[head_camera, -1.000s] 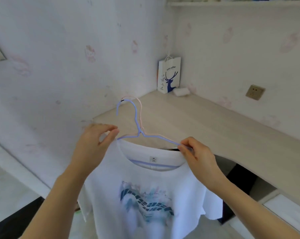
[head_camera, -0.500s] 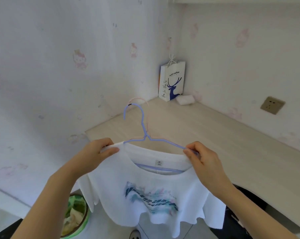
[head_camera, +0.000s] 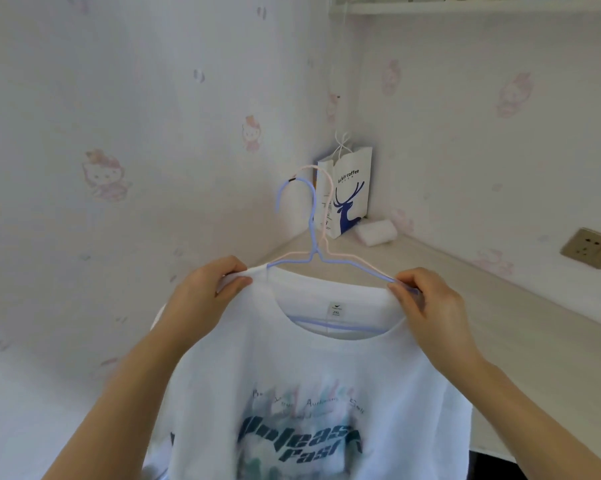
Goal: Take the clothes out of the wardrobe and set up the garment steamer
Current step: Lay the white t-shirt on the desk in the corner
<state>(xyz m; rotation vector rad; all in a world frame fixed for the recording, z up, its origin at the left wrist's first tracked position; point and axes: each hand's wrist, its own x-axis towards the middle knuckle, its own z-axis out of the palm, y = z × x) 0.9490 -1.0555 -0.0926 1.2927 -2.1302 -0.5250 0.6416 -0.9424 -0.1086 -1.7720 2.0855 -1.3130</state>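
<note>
A white T-shirt (head_camera: 313, 368) with a dark blue print hangs on a blue wire hanger (head_camera: 313, 216), and a pink hanger (head_camera: 328, 202) sits right behind it. My left hand (head_camera: 211, 292) pinches the shirt's left shoulder over the hanger end. My right hand (head_camera: 427, 306) pinches the right shoulder together with the blue hanger's arm. Both hooks point up and hang on nothing. No wardrobe or garment steamer is in view.
A light wooden desk (head_camera: 500, 306) runs along the right wall into the corner. On it stand a white paper bag with a blue deer (head_camera: 349, 192) and a small white roll (head_camera: 377, 232). A wall socket (head_camera: 590, 247) sits above the desk, a shelf (head_camera: 465, 6) overhead.
Both hands have lifted the shirt and hangers higher and toward the corner. The view has tilted up, so the green bin on the floor has dropped out of sight. The grips look the same.
</note>
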